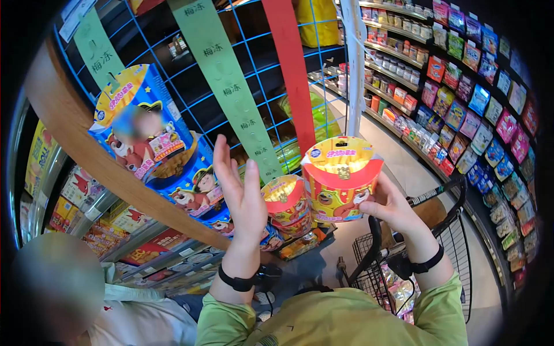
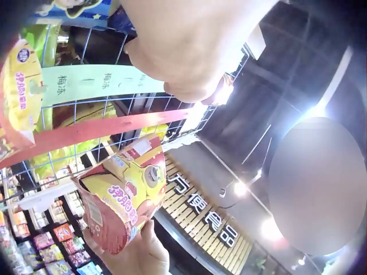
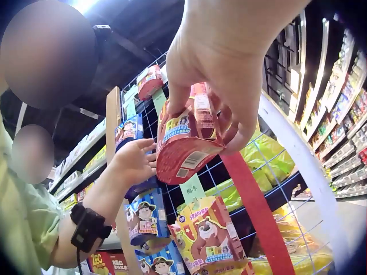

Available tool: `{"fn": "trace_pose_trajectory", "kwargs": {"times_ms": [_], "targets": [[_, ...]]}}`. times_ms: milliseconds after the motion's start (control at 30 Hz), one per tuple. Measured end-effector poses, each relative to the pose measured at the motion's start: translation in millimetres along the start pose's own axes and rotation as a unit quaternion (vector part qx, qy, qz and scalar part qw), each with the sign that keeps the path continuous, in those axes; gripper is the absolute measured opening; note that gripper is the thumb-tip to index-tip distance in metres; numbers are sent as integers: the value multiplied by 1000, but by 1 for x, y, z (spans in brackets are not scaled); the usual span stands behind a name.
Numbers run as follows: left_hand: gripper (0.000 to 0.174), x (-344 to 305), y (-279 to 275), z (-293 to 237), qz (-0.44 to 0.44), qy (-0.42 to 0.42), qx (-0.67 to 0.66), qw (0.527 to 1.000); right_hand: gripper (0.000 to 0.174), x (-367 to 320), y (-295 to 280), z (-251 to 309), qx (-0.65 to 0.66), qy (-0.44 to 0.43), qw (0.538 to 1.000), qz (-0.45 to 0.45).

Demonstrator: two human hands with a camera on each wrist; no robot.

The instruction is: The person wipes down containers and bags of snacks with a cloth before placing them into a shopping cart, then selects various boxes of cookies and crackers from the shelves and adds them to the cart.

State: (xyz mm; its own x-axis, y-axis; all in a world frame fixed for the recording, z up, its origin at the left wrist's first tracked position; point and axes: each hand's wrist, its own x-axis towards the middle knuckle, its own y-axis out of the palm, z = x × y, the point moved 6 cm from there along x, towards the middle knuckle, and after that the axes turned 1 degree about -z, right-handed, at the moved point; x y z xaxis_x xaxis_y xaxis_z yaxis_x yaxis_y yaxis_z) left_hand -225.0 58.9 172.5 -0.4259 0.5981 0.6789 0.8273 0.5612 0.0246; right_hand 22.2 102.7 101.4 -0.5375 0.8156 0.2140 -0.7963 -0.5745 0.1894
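My right hand (image 1: 395, 205) grips a red and yellow snack carton (image 1: 340, 199) by its side, thumb on the front. In the right wrist view, the fingers of that hand come down round the carton (image 3: 186, 137), and its barcoded base shows. My left hand (image 1: 245, 205) is raised to the left of it, fingers extended and nothing held. Between the hands, a similar red carton (image 1: 287, 202) hangs lower on the rack. Blue snack cartons (image 1: 135, 153) with a bear picture hang just left of my left hand.
A blue wire grid (image 1: 248, 37) carries green paper strips (image 1: 213, 52) and a red strip (image 1: 288, 63). A shopping cart (image 1: 461, 254) stands at my right. Curved shelves of bagged snacks (image 1: 456, 109) line the far side. Another person (image 1: 138, 317) is close at lower left.
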Motion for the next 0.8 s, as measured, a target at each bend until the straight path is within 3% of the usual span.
{"fn": "trace_pose_trajectory", "kwargs": {"times_ms": [100,367,500,800], "targets": [[52,16,4,11,28,-41,-119,992,70,23,12,-2,-44,-19,997,56],[39,27,4,11,41,-138,-129,981,69,63,52,4,-96,-32,977,186],[34,27,8,3,84,-193,-209,955,67,70,56,2,-65,-1,975,212],[35,31,14,-2,157,-259,-187,934,65,80,54,1,-51,28,966,252]]}}
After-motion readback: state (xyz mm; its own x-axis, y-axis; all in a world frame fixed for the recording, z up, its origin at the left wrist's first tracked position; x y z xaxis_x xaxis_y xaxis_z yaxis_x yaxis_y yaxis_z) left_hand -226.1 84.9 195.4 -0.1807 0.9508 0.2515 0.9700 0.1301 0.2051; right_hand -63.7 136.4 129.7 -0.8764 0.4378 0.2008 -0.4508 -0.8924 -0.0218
